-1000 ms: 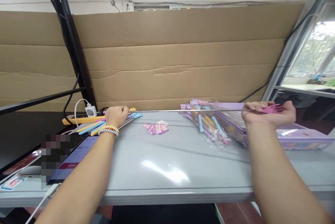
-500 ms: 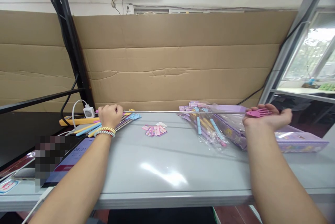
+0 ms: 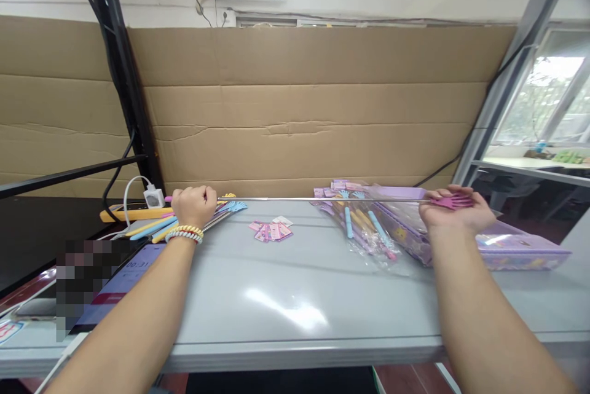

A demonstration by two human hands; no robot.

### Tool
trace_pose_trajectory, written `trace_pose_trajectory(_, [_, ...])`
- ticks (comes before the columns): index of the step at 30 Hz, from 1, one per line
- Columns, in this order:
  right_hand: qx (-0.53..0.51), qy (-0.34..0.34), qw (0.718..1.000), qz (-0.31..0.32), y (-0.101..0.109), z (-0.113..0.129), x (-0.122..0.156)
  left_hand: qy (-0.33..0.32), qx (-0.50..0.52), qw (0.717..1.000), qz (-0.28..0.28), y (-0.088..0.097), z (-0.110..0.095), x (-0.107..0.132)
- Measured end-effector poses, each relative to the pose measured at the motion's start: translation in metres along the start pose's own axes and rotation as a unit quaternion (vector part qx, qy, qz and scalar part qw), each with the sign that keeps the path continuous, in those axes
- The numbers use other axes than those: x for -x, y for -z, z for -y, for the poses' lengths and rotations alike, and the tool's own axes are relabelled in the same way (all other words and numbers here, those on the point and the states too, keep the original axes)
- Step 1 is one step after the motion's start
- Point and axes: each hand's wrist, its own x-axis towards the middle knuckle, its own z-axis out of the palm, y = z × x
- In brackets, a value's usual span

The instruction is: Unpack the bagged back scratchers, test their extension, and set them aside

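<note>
A telescopic back scratcher (image 3: 318, 199) with a thin metal rod stretches level across the view above the table. My left hand (image 3: 194, 206) is closed in a fist round its pink handle end, a bit of which shows left of the fist. My right hand (image 3: 445, 218) is palm up at the other end, with the pink hand-shaped head lying in the palm and the fingers curled up around it. Several more back scratchers (image 3: 230, 209), blue and yellow, lie beside and behind my left wrist. Small pink cards (image 3: 273, 232) lie on the table between the hands.
Bagged back scratchers (image 3: 364, 222) lie right of the middle, beside a purple box (image 3: 520, 252) partly behind my right arm. A tablet (image 3: 124, 283), a charger (image 3: 154, 198) and cables are at the left. A cardboard panel (image 3: 313, 105) stands behind the table (image 3: 322, 283).
My right hand has moved slightly left with the scratcher's head, and its fingers are more curled. The left hand keeps its grip, nearly still. The view has shifted slightly.
</note>
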Motion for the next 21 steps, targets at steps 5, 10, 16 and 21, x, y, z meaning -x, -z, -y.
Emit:
trace_pose_trajectory(5, [-0.002,-0.027,1.000,0.006,-0.007,-0.003,0.006,-0.001,-0.008,1.000,0.024,0.001,-0.004,0.002])
trace_pose_trajectory(10, [0.069,-0.041,0.996,0.037,-0.019,-0.022,0.024,-0.004,-0.006,0.997,0.077,0.011,-0.023,0.004])
trace_pose_trajectory(16, [0.113,-0.053,0.982,0.138,-0.018,-0.040,0.033,0.020,0.007,0.990,0.136,0.024,-0.040,0.005])
trace_pose_trajectory(21, [0.137,-0.066,0.971,0.186,-0.016,-0.050,0.035,0.019,0.030,0.982,0.186,0.034,-0.051,0.005])
